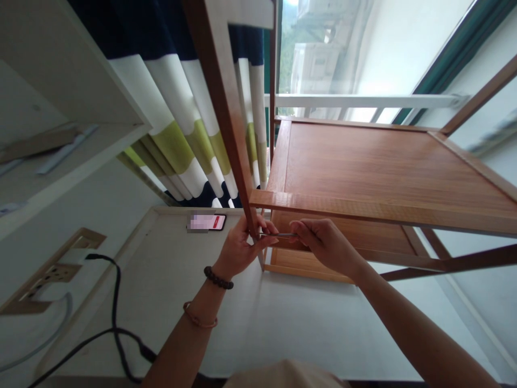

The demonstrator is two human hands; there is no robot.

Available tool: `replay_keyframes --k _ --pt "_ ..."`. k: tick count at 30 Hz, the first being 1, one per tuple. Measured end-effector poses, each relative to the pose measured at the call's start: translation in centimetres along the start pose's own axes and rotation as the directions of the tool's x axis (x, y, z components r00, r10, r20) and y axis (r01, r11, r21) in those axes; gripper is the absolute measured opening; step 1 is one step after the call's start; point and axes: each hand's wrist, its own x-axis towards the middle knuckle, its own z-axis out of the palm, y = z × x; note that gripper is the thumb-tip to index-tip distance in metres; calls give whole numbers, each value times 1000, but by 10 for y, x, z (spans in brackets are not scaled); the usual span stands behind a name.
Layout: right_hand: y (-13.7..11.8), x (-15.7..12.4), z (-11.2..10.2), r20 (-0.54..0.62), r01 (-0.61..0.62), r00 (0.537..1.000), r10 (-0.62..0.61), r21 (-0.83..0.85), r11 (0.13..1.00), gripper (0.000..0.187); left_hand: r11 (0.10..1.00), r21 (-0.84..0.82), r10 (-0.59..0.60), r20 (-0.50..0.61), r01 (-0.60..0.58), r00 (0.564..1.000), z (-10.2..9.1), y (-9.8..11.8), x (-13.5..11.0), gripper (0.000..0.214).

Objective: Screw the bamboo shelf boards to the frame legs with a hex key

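A small wooden shelf rack (pixel 388 167) stands on the white desktop, and its front-left post (pixel 226 102) runs down to my left hand (pixel 242 245). Fingers and thumb of that hand close around the lower post, near one end of a thin metal rod (pixel 281 235). My right hand (pixel 325 242) pinches the rod's other end, its fingers curled. The rod lies roughly level between both hands, with its left end at the post. Whether it is a hex key or another tool cannot be made out; my fingers hide both ends.
A phone (pixel 218 222) with its screen lit lies at the desk's back edge. Black cable (pixel 117 291) runs from a wall socket strip (pixel 56 275) on the left. A white shelf (pixel 133 132) juts out above. Striped curtains (pixel 177 140) and a window (pixel 323 64) are behind.
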Motion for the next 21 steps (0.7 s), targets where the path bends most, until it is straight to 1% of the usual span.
replay_keyframes --k 2,5,8,9,11,13,15,16,18,21 --pt "0 0 0 4 -3 1000 3 22 1000 42 999 33 -1 -3 1 1000 1 1 0 26" --pt "-1 -2 0 11 5 1000 -5 41 999 42 999 45 1 -45 1 999 3 1 -1 23" --pt "1 -7 -1 -35 43 999 -41 46 998 31 999 43 0 -58 2 998 4 1 -2 23" --pt "3 -8 -2 -55 72 996 -70 39 997 26 999 41 -1 -57 3 998 4 1 -2 24" --pt "6 -12 -4 -76 173 982 -172 6 985 22 999 37 2 -60 0 998 5 1 -2 24" --pt "10 -15 -5 -76 299 950 -303 -64 952 20 999 36 11 -71 -8 997 5 1 -2 24" --pt "12 -16 -4 -73 390 912 -403 -142 910 19 999 35 18 -81 -15 997 6 2 -2 24" --pt "12 -16 -4 -70 415 899 -431 -173 893 20 999 35 17 -84 -14 996 6 2 -2 24" --pt "12 -14 -2 -55 430 891 -450 -208 878 21 999 40 9 -80 -6 997 5 2 -1 24" --pt "10 -12 0 -42 401 906 -420 -227 887 22 998 64 3 -65 1 998 4 1 -1 23"
